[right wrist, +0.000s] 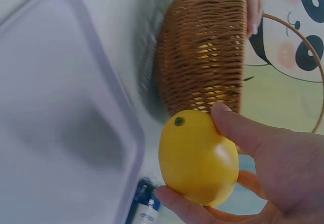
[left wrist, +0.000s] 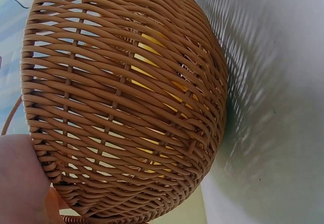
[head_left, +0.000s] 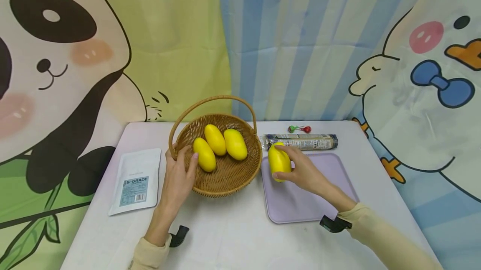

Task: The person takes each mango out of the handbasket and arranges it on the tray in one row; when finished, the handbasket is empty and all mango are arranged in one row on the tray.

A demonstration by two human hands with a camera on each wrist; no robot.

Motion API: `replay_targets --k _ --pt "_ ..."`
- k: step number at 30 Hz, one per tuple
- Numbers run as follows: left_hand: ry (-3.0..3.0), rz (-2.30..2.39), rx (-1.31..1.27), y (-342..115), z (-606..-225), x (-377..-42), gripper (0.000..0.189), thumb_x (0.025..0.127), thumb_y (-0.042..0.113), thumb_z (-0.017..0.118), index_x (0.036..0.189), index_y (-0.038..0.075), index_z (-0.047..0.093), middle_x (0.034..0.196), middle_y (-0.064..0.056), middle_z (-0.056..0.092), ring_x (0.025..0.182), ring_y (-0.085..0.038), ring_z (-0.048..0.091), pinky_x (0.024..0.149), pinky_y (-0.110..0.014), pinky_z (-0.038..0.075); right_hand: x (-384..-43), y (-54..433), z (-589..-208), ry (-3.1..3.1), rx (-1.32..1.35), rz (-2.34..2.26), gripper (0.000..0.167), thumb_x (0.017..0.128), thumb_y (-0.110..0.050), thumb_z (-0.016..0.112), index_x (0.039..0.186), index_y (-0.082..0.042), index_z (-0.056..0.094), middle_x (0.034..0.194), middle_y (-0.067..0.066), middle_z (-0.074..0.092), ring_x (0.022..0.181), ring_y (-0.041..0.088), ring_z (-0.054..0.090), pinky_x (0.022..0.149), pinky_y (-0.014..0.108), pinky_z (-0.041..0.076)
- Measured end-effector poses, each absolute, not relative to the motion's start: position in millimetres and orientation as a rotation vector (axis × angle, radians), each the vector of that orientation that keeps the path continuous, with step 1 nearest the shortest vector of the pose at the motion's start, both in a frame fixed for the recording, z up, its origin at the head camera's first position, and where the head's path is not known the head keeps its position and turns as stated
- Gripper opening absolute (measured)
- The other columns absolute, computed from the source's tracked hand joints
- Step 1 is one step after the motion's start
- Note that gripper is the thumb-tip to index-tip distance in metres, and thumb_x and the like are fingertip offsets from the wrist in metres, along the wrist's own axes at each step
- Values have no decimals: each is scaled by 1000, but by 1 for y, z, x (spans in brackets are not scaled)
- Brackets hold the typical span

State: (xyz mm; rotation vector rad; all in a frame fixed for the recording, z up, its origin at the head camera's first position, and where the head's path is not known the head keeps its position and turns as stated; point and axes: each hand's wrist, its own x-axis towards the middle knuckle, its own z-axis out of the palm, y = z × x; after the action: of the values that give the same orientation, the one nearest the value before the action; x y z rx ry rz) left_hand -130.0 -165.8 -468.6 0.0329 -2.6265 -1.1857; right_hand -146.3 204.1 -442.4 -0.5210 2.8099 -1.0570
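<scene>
In the centre-right of the head view, the right hand (head_left: 306, 171) grips a mango (head_left: 279, 165) between thumb and fingers, above the left part of the lilac tray (head_left: 304, 203); the right wrist view shows the fruit apart from the tray. The left hand (head_left: 176, 178) holds the wicker basket (head_left: 221, 184) at its left rim, near the foot of the handle, in the centre of the worktop (head_left: 225, 236). Three more mangoes (head_left: 204, 155) lie inside that basket. The step in hand appears to be carrying one fruit between basket and tray, though which way it is bound cannot be told. If it is bound for the tray, the next move calls for lowering it flat and loosening the fingers gently, since it could roll; if for the basket, it calls for lifting it over the right rim while the left hand steadies the wickerwork.
</scene>
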Motion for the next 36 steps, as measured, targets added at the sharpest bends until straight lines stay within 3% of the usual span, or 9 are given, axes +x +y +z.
replay_targets --k 3,17,36 --pt "-2635 -1194 44 -166 -468 -129 57 105 49 48 146 8 51 163 -25 19 129 -45 51 104 -60 47 -145 201 -454 2798 -516 -1033 83 81 -31 87 152 -17 45 148 14 50 116 30 56 95 52 53" --pt "-2632 -1218 34 -166 -467 -128 61 104 52 47 146 8 51 163 -26 18 135 -46 47 107 -61 45 -142 196 -473 2720 -446 -950 82 82 -33 86 151 -14 46 151 15 50 123 32 54 100 53 50" --pt "-2623 -1211 24 -166 -467 -128 59 105 50 48 146 8 51 163 -27 17 136 -45 45 108 -61 44 -143 192 -477 2671 -393 -841 82 84 -34 85 152 -16 45 136 12 59 104 23 54 88 41 49"
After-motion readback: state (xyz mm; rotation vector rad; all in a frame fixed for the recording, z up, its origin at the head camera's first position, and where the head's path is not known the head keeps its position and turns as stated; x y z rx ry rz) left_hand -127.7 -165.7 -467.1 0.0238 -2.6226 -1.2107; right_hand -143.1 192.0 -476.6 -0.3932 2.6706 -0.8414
